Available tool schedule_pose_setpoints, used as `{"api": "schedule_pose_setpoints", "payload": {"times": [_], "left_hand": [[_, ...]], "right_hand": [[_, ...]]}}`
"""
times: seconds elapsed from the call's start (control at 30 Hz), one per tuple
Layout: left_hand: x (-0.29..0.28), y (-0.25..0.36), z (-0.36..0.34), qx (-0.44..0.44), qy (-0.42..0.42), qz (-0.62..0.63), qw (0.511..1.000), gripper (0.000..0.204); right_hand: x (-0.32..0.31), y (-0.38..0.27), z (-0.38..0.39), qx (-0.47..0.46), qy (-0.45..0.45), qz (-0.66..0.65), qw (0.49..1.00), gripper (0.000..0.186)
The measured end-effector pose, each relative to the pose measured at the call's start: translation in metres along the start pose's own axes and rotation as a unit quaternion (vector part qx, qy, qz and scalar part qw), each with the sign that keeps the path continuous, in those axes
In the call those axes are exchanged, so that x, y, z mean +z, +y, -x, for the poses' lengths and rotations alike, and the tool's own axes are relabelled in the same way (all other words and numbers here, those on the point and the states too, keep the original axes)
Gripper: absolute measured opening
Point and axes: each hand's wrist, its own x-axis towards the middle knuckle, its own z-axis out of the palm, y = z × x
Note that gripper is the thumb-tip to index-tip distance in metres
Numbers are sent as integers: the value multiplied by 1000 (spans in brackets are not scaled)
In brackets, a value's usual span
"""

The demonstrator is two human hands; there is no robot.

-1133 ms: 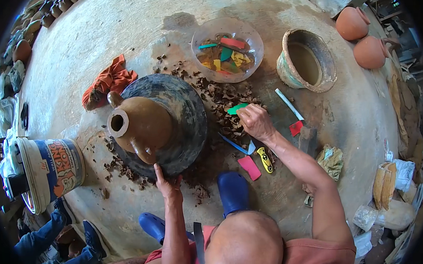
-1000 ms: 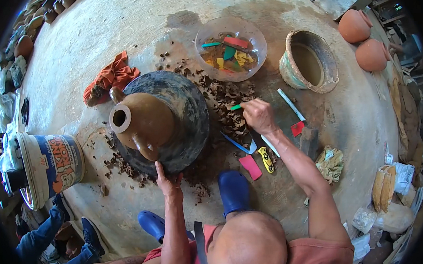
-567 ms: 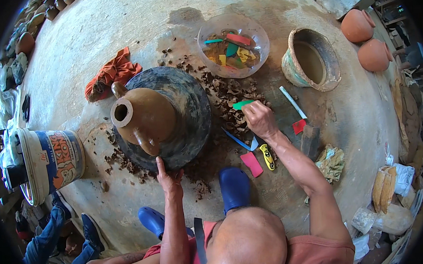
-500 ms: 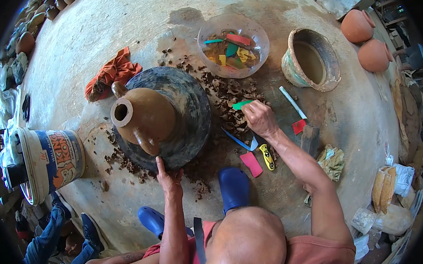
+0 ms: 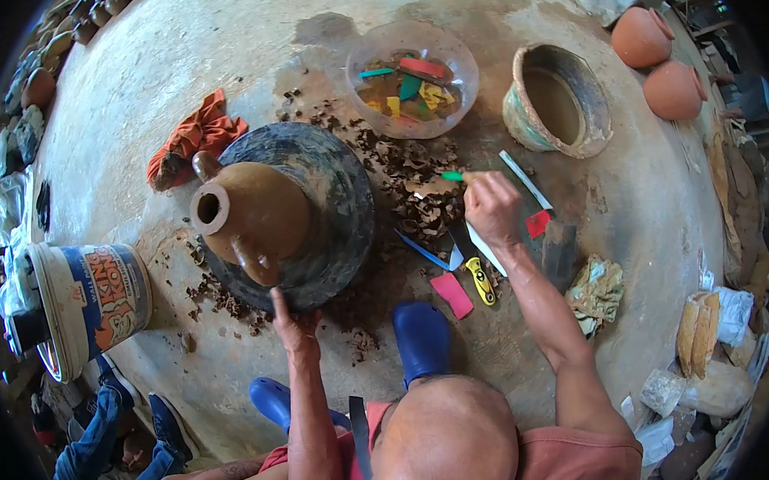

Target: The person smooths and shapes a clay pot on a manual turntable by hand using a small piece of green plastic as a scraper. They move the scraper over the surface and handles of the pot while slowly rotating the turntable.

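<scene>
A brown clay jug (image 5: 255, 213) with a narrow round mouth and two handles stands on a dark round turntable (image 5: 344, 234), its neck appearing toward the left. My left hand (image 5: 295, 326) is at the turntable's near edge, index finger stretched toward the lower handle; whether the fingertip touches is unclear. My right hand (image 5: 493, 209) is closed round a small green scraper (image 5: 452, 176), whose tip sticks out to the left above clay shavings (image 5: 426, 207). Below that hand lie a white strip (image 5: 485, 250), a yellow knife (image 5: 481, 282), a blue stick (image 5: 422, 250) and a pink piece (image 5: 451, 296).
Beyond the shavings stands a clear basin (image 5: 471, 76) with coloured scrapers in it. A crusted pot of murky water (image 5: 516, 113) is to its right. An orange cloth (image 5: 206, 132), a white paint bucket (image 5: 61, 304) and another person's jeans-clad legs (image 5: 90, 460) are on the left.
My right hand has drawn right and slightly nearer with the green scraper, uncovering the white strip. The left hand keeps its place by the turntable. The whole view has shifted slightly.
</scene>
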Motion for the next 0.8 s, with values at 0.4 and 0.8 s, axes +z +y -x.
{"api": "schedule_pose_setpoints", "payload": {"times": [0.4,0.8], "left_hand": [[-64,63,-72,90,55,-10,994,63],[-88,137,-72,51,-110,-282,952,62]], "right_hand": [[-40,50,56,181,-90,92,975,25],[-24,-30,90,-75,-301,-63,949,19]]}}
